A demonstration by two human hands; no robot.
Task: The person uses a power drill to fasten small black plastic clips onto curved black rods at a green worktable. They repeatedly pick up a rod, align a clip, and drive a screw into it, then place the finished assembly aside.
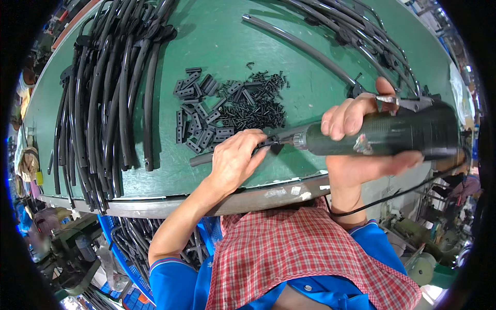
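Note:
My right hand (351,118) is wrapped round a dark green electric screwdriver (387,132), lying almost level with its tip pointing left. The bit reaches a small black part (268,141) at my left fingertips; whether it sits in a screw is too small to tell. My left hand (233,159) is closed over a black metal tube (201,159) and pinches the small part against it. Just beyond my left hand lie a heap of black screws (261,111) and several black plastic blocks with holes (195,124).
Curved black tubes (106,98) are stacked on the left of the green table (217,39). Another stack (356,31) lies at the far right, beside a single tube (297,44). A black cable (380,204) hangs from the screwdriver. Below the table edge stands a blue crate (121,253) with more tubes.

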